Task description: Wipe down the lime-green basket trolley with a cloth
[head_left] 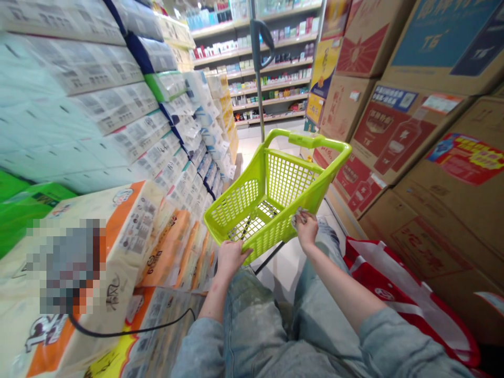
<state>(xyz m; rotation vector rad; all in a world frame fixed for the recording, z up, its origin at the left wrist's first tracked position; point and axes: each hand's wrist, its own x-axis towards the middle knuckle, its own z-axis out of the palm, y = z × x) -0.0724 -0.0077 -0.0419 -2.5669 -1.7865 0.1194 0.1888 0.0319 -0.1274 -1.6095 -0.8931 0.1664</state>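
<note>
Jeans (252, 310) fill the foreground; left fingers (235, 245) grip the basket (271, 226), right fingers (304, 216) hold a cloth (295, 221) against its side; work seems underway, extent unclear.

On the left, a high wall of plastic-wrapped paper packs (129, 107), mostly white with dark blue bands, runs down the aisle. Nearer, a cream-and-orange pack (139, 226) lies atop others, with a bright green package (16, 226) behind it. A black cable (129, 333) curves from a pixelated patch on that pack; what lies there is hard to make out, possibly a small device. At the far end, lit shelving (283, 116) carries rows of small colourful items. Stacked brown cartons (413, 210), some printed with bottles, line the right side. Below them sits a red-and-white bag (405, 299).
</note>
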